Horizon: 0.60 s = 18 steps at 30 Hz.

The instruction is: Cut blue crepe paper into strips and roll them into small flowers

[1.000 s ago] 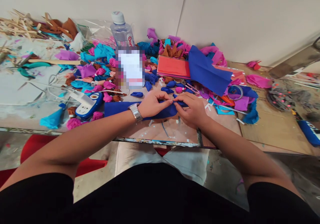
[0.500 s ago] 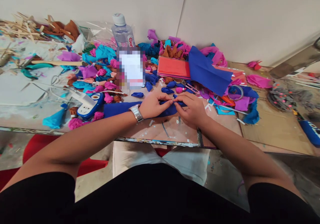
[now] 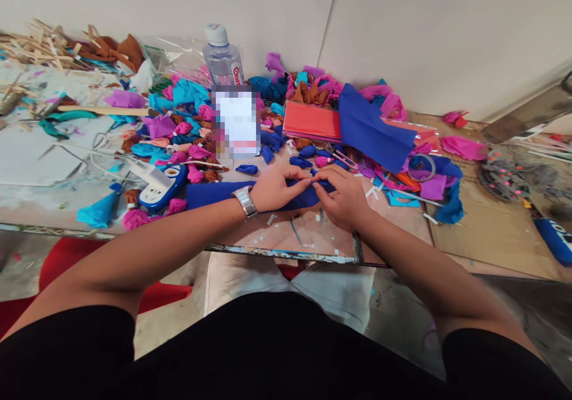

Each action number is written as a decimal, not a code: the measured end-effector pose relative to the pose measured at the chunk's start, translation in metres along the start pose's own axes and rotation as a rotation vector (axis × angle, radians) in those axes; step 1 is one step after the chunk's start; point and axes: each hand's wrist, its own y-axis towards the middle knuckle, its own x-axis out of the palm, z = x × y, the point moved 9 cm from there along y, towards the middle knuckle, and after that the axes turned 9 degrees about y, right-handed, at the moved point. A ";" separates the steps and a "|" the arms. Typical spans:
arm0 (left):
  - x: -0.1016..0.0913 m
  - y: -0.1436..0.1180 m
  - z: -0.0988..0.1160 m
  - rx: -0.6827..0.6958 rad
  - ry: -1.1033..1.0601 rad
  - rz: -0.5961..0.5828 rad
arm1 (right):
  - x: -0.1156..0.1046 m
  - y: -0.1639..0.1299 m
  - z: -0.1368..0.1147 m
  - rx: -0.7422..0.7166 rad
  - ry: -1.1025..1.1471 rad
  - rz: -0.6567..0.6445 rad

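A strip of thin blue fabric (image 3: 210, 195) lies along the front of the table and runs beneath my hands. My left hand (image 3: 277, 189), a metal watch on its wrist, pinches the strip's right part between thumb and forefinger. Fingertip to fingertip with it, my right hand (image 3: 343, 195) has its thumb and fingers closed on the same fabric. The exact fold between the fingertips is hidden. Just beyond the hands lie small blue bundles (image 3: 246, 169) and a pair of pink-handled scissors (image 3: 344, 158).
A phone (image 3: 239, 123) leans before a clear bottle (image 3: 223, 57). Heaps of coloured twists surround them. A blue power strip (image 3: 163, 188) sits left, near green-handled pliers (image 3: 56, 127). Right are a red packet (image 3: 311, 121), a larger blue sheet (image 3: 375, 127) and a tape roll (image 3: 420, 167).
Both hands keep their pinch on the blue fabric in nearly the same place. The whole view has shifted very slightly.
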 end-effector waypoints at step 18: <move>0.008 0.003 -0.008 -0.003 -0.132 -0.053 | -0.002 -0.001 -0.008 -0.147 -0.055 0.015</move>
